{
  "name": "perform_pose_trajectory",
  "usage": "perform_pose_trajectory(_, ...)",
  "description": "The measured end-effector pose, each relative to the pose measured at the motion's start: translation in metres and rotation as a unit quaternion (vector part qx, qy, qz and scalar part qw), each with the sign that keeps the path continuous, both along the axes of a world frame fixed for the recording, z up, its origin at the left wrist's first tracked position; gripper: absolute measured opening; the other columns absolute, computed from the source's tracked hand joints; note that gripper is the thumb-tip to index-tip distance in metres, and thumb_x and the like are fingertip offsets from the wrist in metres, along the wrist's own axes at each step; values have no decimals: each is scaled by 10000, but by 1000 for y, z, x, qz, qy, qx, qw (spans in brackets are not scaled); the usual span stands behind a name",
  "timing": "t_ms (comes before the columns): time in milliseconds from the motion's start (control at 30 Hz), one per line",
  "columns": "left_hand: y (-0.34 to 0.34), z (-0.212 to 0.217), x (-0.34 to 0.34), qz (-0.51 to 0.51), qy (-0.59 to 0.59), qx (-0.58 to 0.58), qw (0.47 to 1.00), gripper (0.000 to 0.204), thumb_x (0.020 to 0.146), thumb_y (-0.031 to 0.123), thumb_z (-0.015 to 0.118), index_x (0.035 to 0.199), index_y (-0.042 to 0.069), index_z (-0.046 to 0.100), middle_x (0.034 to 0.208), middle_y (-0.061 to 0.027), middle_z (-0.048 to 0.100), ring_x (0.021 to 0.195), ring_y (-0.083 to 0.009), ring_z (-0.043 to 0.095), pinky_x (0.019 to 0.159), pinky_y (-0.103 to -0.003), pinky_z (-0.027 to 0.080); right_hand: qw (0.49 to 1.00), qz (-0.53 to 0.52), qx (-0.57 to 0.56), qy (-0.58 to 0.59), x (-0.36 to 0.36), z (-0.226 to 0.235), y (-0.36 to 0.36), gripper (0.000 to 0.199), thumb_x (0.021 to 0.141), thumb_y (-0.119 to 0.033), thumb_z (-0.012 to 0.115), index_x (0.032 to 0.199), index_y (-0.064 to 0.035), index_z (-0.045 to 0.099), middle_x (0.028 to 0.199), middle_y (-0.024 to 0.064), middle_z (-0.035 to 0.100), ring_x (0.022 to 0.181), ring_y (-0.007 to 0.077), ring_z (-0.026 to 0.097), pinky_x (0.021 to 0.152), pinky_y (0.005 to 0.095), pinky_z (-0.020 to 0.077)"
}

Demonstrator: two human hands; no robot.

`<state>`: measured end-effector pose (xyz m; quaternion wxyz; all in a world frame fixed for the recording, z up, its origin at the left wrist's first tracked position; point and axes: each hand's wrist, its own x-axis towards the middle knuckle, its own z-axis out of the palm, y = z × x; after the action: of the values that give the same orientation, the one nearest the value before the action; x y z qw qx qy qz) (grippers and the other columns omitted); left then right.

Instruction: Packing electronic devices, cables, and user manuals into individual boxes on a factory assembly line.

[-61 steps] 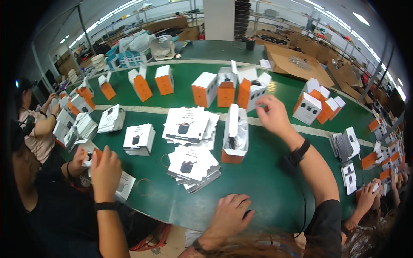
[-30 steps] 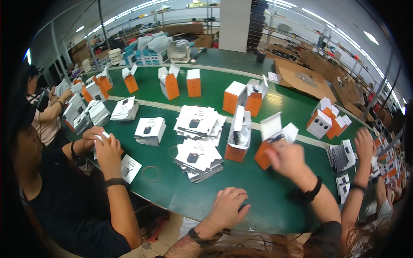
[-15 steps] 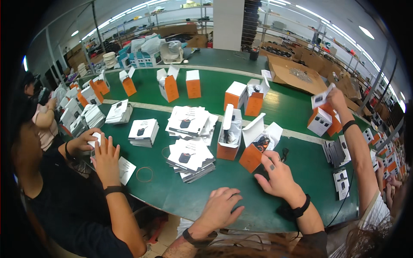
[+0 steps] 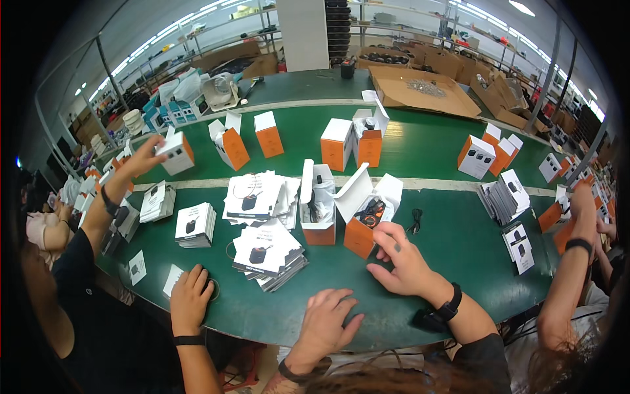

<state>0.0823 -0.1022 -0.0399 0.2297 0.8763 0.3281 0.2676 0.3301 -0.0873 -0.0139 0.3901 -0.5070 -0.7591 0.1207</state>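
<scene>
My left hand (image 4: pixel 328 326) rests on the green table near its front edge, fingers spread, holding nothing. Beside the right side of an open orange-and-white box (image 4: pixel 359 240) is my right hand (image 4: pixel 403 262), its fingers bent and thumb apart. I see nothing held in it, and its fingertips are at or very near the box's corner. White flaps stand up from that box, and a black-and-orange item (image 4: pixel 372 213) shows inside. Just left stands a second open box (image 4: pixel 319 233) with a plastic bag and black cable. A coiled black cable (image 4: pixel 415 221) lies to the right.
Stacks of white printed leaflets (image 4: pixel 266 253) lie to the left, with more leaflets (image 4: pixel 504 197) at right. Boxes (image 4: pixel 338 144) stand on the green belt (image 4: pixel 420 144) beyond. A co-worker's hand (image 4: pixel 146 157) at left grips a box (image 4: pixel 176 154); another co-worker's arm (image 4: pixel 569 282) reaches in at right.
The view has swung somewhat to the right. The left co-worker's hand has carried a box onto the belt. The right co-worker's hand has left a box on the belt. My hands have barely moved.
</scene>
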Motion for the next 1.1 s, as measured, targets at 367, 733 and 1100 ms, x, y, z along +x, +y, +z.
perform_pose_trajectory(367,0,0,-2,-6,6,11,1000,316,850,263,790,1103,82,737,1279,-90,655,1173,-330,578,977,-467,446,999,4,29,15,-2,-5,2,670,802,-50,790,1405,-58,498,1370,164,494,820,271,691,720,354,596)
perform_pose_trajectory(733,0,-2,-1,-8,-4,15,1000,314,836,250,803,1094,86,734,1281,-87,654,1175,-330,576,980,-464,446,999,0,35,18,-1,-7,2,661,798,-38,785,1395,-52,502,1367,162,496,813,262,684,720,351,590)
perform_pose_trajectory(1100,0,0,0,-14,-5,4,1000,319,837,244,803,1101,79,730,1275,-94,651,1177,-332,572,988,-462,441,999,-3,54,-3,1,-11,4,674,789,-33,784,1398,-49,495,1360,161,502,823,272,691,708,359,593)
